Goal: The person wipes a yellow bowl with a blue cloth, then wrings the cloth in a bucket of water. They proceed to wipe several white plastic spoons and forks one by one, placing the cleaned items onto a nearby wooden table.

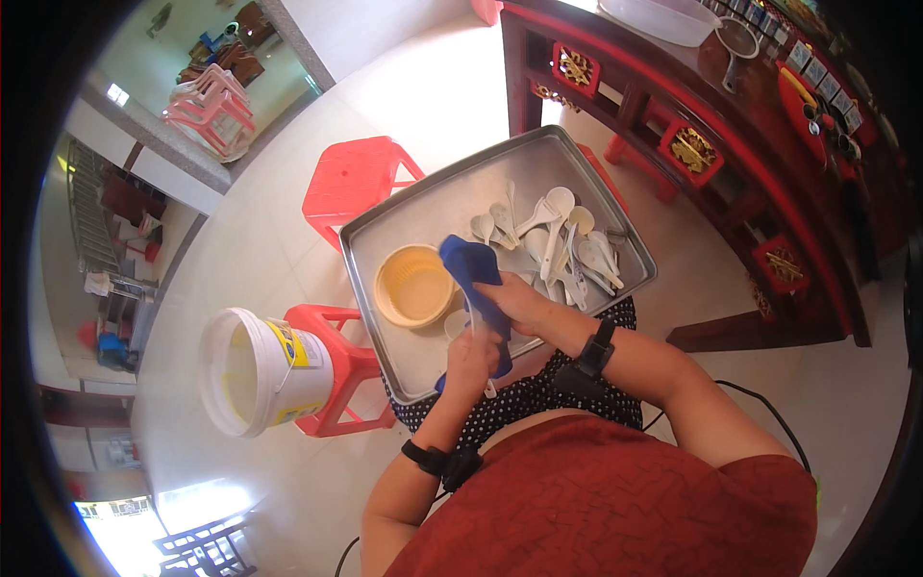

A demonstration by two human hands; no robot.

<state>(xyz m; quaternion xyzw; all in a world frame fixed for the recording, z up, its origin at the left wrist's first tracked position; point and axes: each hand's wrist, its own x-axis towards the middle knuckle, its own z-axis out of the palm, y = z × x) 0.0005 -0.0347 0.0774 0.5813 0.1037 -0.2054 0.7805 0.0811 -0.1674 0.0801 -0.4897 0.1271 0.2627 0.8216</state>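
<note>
My left hand [472, 360] is closed on a white spoon [456, 324]; its bowl shows above my fingers, and a white handle end sticks out below them. Blue cloth [472, 263] is gripped in my right hand [515, 303], and its folds hang down beside my left hand. Both hands are close together over the near edge of a metal tray [375, 216]. Many white spoons [551, 231] lie piled at the tray's right side, some overlapping. A round yellow plastic basket [414, 285] sits in the tray, left of the cloth. My fingers partly hide the held spoon.
A white bucket [267, 371] stands at the left by a red plastic stool [339, 411]. Another red stool [353, 177] is beyond the tray's far left edge. At the right, a dark red carved wooden table [649, 94] holds a clear plastic tub [660, 18] and a strainer [737, 40].
</note>
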